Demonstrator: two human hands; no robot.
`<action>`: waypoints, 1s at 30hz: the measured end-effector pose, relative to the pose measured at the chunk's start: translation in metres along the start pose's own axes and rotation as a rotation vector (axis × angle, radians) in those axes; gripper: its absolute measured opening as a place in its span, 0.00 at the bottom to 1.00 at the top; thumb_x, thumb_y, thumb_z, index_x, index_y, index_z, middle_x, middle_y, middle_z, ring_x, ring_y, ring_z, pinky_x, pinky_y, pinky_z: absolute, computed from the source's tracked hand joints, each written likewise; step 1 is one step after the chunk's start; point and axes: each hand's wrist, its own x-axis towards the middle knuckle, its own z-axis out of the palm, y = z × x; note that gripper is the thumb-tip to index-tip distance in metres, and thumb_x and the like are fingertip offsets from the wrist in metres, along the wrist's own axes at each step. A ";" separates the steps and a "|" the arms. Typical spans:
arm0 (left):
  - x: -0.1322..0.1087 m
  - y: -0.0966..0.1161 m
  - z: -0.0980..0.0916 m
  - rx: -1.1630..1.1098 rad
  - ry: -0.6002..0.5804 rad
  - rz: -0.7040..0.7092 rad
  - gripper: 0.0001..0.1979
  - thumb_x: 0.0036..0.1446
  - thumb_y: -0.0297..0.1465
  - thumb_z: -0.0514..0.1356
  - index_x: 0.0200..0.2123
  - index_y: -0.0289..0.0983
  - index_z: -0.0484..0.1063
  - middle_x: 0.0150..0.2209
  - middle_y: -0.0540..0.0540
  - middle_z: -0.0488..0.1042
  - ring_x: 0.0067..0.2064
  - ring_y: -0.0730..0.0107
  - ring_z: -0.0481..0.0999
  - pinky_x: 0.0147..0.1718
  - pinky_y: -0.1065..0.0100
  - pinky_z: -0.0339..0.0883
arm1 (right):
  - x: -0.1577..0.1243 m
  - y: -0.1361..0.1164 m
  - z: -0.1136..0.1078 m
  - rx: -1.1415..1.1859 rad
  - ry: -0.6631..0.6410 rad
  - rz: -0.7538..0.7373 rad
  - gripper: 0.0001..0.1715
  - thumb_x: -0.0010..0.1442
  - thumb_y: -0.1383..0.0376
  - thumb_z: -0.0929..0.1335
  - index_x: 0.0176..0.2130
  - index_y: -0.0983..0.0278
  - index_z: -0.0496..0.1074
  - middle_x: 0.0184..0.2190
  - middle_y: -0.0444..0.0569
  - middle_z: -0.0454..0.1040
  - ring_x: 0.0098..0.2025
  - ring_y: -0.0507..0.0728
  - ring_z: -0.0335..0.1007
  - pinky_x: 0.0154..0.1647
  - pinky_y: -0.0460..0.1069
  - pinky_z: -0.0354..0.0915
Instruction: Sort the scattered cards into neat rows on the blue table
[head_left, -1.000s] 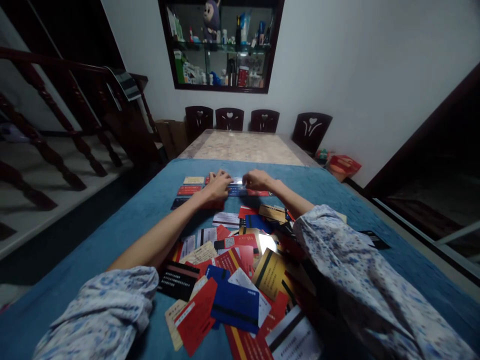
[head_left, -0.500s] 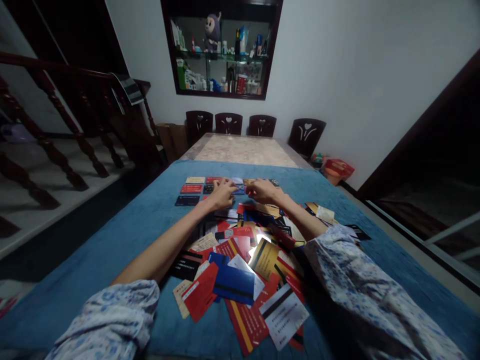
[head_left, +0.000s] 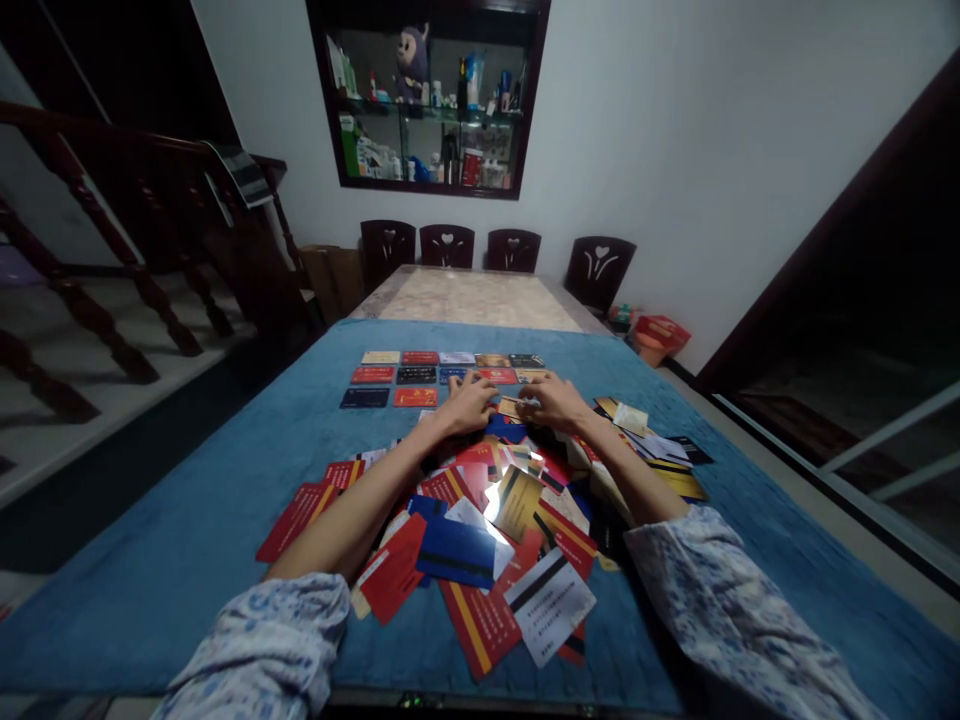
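My left hand [head_left: 469, 402] hovers at the far side of a heap of bank cards, its fingers bent and somewhat apart, with no card visible in them. Facing it, my right hand [head_left: 556, 402] has its fingertips closed on the edge of a tan-gold card [head_left: 510, 407] at the heap's far edge. Beyond both hands, cards lie flat in rows, among them a black card [head_left: 416, 375] and a red card [head_left: 497, 376]. The nearest row holds a dark blue card [head_left: 364, 398] and an orange-red card [head_left: 415, 397]. Below my wrists the heap includes a blue card [head_left: 456, 552] and a silver card [head_left: 550, 606].
A blue cloth [head_left: 225, 500] covers the near part of the table, with bare marbled tabletop [head_left: 472, 297] beyond. More loose cards, including a black card [head_left: 691, 449], lie right of my right forearm. Several dark chairs [head_left: 447, 246] stand at the table's far end.
Both hands have drawn back from the rows of cards to the heap's far edge. More of the rows now shows. The view has shifted slightly.
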 end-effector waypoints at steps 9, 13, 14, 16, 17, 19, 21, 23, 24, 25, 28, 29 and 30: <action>0.013 0.015 0.006 -0.059 -0.134 0.050 0.09 0.60 0.30 0.55 0.37 0.36 0.74 0.52 0.41 0.75 0.59 0.47 0.60 0.54 0.47 0.56 | -0.006 0.013 0.003 0.054 -0.112 -0.003 0.19 0.60 0.56 0.70 0.49 0.55 0.79 0.52 0.53 0.77 0.56 0.66 0.66 0.50 0.54 0.64; 0.016 0.014 0.010 -0.068 -0.136 0.031 0.08 0.59 0.31 0.55 0.35 0.36 0.74 0.45 0.42 0.77 0.56 0.48 0.62 0.52 0.50 0.56 | -0.002 0.019 0.009 0.077 -0.101 -0.069 0.16 0.59 0.58 0.70 0.47 0.56 0.80 0.49 0.51 0.78 0.52 0.63 0.69 0.49 0.51 0.63; 0.016 0.013 0.010 -0.069 -0.124 0.025 0.08 0.59 0.31 0.56 0.35 0.36 0.74 0.45 0.42 0.77 0.56 0.48 0.63 0.52 0.50 0.56 | -0.002 0.021 0.011 0.083 -0.094 -0.088 0.16 0.58 0.59 0.70 0.46 0.57 0.81 0.48 0.51 0.79 0.51 0.62 0.70 0.49 0.50 0.63; 0.015 0.013 0.011 -0.075 -0.095 0.013 0.08 0.59 0.32 0.57 0.37 0.36 0.75 0.48 0.41 0.76 0.57 0.46 0.63 0.51 0.51 0.57 | 0.000 0.025 0.014 0.092 -0.077 -0.121 0.15 0.57 0.61 0.71 0.45 0.57 0.81 0.47 0.50 0.79 0.49 0.60 0.71 0.49 0.49 0.63; 0.015 0.012 0.012 -0.078 -0.084 0.010 0.08 0.60 0.32 0.57 0.38 0.37 0.76 0.50 0.40 0.76 0.57 0.45 0.62 0.50 0.51 0.57 | 0.001 0.026 0.016 0.096 -0.068 -0.134 0.16 0.56 0.62 0.71 0.45 0.57 0.81 0.47 0.50 0.79 0.48 0.59 0.72 0.49 0.49 0.64; 0.014 0.012 0.013 -0.075 -0.073 0.006 0.09 0.60 0.32 0.58 0.41 0.38 0.77 0.52 0.40 0.75 0.58 0.46 0.61 0.50 0.51 0.58 | 0.001 0.028 0.018 0.106 -0.052 -0.156 0.16 0.55 0.63 0.72 0.45 0.58 0.81 0.47 0.50 0.79 0.47 0.59 0.73 0.49 0.48 0.64; 0.013 0.011 0.014 -0.061 -0.077 0.013 0.10 0.61 0.32 0.57 0.42 0.39 0.78 0.53 0.40 0.74 0.58 0.47 0.61 0.50 0.51 0.58 | 0.002 0.029 0.020 0.114 -0.043 -0.169 0.17 0.54 0.64 0.71 0.45 0.58 0.81 0.48 0.50 0.79 0.47 0.59 0.73 0.50 0.48 0.64; 0.013 0.011 0.014 -0.043 -0.081 0.032 0.11 0.62 0.32 0.57 0.43 0.40 0.78 0.52 0.40 0.74 0.58 0.48 0.61 0.51 0.51 0.58 | 0.001 0.029 0.020 0.119 -0.045 -0.178 0.18 0.54 0.66 0.71 0.45 0.58 0.81 0.48 0.50 0.79 0.47 0.58 0.73 0.51 0.48 0.63; 0.012 0.011 0.014 -0.033 -0.082 0.046 0.11 0.62 0.32 0.57 0.43 0.40 0.78 0.52 0.39 0.74 0.58 0.48 0.61 0.51 0.50 0.57 | 0.001 0.030 0.020 0.122 -0.046 -0.183 0.19 0.54 0.66 0.71 0.46 0.58 0.81 0.48 0.50 0.79 0.48 0.58 0.73 0.52 0.48 0.63; 0.012 0.010 0.014 -0.023 -0.081 0.060 0.11 0.63 0.32 0.57 0.43 0.40 0.78 0.51 0.40 0.74 0.58 0.48 0.60 0.52 0.49 0.57 | 0.001 0.030 0.020 0.127 -0.045 -0.189 0.19 0.53 0.67 0.71 0.46 0.58 0.81 0.49 0.49 0.79 0.48 0.59 0.73 0.52 0.48 0.63; 0.011 0.010 0.012 0.008 -0.078 0.106 0.11 0.64 0.30 0.55 0.43 0.40 0.78 0.50 0.40 0.75 0.58 0.48 0.61 0.53 0.46 0.56 | 0.002 0.033 0.020 0.153 -0.043 -0.199 0.21 0.52 0.67 0.71 0.47 0.57 0.81 0.49 0.49 0.79 0.49 0.59 0.73 0.52 0.49 0.64; 0.011 0.009 0.011 0.014 -0.076 0.119 0.12 0.64 0.30 0.55 0.42 0.40 0.79 0.49 0.39 0.75 0.58 0.48 0.61 0.53 0.46 0.55 | 0.003 0.034 0.020 0.165 -0.042 -0.199 0.22 0.51 0.67 0.71 0.47 0.58 0.81 0.49 0.49 0.79 0.49 0.60 0.73 0.52 0.49 0.64; 0.011 0.009 0.010 0.017 -0.073 0.127 0.12 0.64 0.29 0.54 0.42 0.39 0.79 0.48 0.39 0.76 0.58 0.49 0.61 0.53 0.45 0.55 | 0.003 0.036 0.020 0.178 -0.042 -0.199 0.22 0.51 0.66 0.71 0.47 0.58 0.81 0.48 0.50 0.80 0.49 0.60 0.73 0.52 0.49 0.64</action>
